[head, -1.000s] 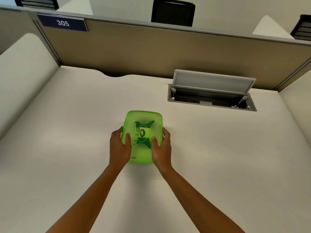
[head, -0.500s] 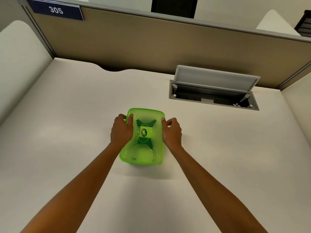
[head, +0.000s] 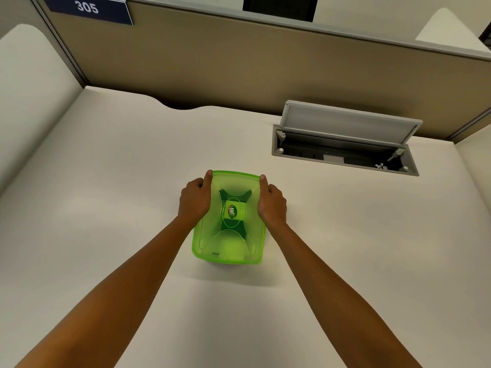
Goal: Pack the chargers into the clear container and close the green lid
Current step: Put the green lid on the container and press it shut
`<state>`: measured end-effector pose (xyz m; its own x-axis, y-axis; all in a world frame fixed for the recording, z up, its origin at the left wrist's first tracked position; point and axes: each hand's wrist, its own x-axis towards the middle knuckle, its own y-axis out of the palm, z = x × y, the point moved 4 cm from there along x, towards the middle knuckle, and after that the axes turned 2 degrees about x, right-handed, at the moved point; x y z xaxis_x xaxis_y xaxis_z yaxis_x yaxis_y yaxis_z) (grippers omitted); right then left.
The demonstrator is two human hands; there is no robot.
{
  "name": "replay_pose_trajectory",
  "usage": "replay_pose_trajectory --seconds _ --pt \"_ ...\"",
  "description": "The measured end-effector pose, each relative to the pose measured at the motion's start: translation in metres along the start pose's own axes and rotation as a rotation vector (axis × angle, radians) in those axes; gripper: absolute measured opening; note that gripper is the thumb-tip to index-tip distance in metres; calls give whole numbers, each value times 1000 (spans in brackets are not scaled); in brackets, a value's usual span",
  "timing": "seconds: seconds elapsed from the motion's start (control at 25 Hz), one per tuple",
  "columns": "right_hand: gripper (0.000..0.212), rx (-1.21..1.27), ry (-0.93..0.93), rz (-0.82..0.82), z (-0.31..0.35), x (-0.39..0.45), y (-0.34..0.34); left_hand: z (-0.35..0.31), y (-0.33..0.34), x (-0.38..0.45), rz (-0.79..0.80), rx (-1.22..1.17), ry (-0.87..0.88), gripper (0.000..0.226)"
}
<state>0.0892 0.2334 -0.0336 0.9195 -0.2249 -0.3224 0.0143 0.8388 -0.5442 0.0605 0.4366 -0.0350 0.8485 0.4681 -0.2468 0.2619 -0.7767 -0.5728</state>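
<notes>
Lid [head: 229, 213] between left hand [head: 194, 199] and right hand [head: 272, 203]

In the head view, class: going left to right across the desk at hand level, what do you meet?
Left hand → green lid → right hand → open cable hatch, farther back.

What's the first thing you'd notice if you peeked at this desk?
The bright green lid in the middle of the pale desk, with the left hand and right hand pressing its two sides. Next, the open grey hatch set into the desk at the back right.
</notes>
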Motion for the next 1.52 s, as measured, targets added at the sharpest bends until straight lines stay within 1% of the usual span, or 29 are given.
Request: replay_pose_trajectory --seconds 0.16,0.32,0.56,0.84,0.96,1.04,1.12,1.2,1.24,1.36,1.44,1.52 --pt "56 48 -62 -13 2 0 -1 4 0 2 35 -44 -15 74" --pt "54 70 -82 -17 3 1 -4 3 0 4 51 -45 -17 77" --pt "53 59 -90 -39 3 0 -4 2 0 6 46 -47 0 74" --pt "55 39 -79 -65 4 -5 -5 0 -2 2 -18 -43 20 66" --pt "55 8 -44 -28 0 -9 -10 2 -3 -2 -38 -70 -4 65" --pt "54 18 -20 13 -12 -11 -17 5 -3 -9 -87 -96 -53 59" --pt "50 66 9 12 -30 -16 -28 9 -2 -23 -186 -136 -139 59" --pt "42 120 29 -50 -49 -21 -44 13 2 -41 -294 -185 -238 61" --pt "39 159 32 -91 -56 -23 -52 14 6 -50 -317 -233 -281 61" --pt "34 286 45 -170 -66 -29 -73 14 25 -74 -259 -493 -369 61" --pt "32 338 70 -152 -66 -31 -75 11 38 -92 -203 -653 -377 56" --pt "31 347 88 -126 -65 -33 -75 11 50 -112 -153 -723 -371 54"
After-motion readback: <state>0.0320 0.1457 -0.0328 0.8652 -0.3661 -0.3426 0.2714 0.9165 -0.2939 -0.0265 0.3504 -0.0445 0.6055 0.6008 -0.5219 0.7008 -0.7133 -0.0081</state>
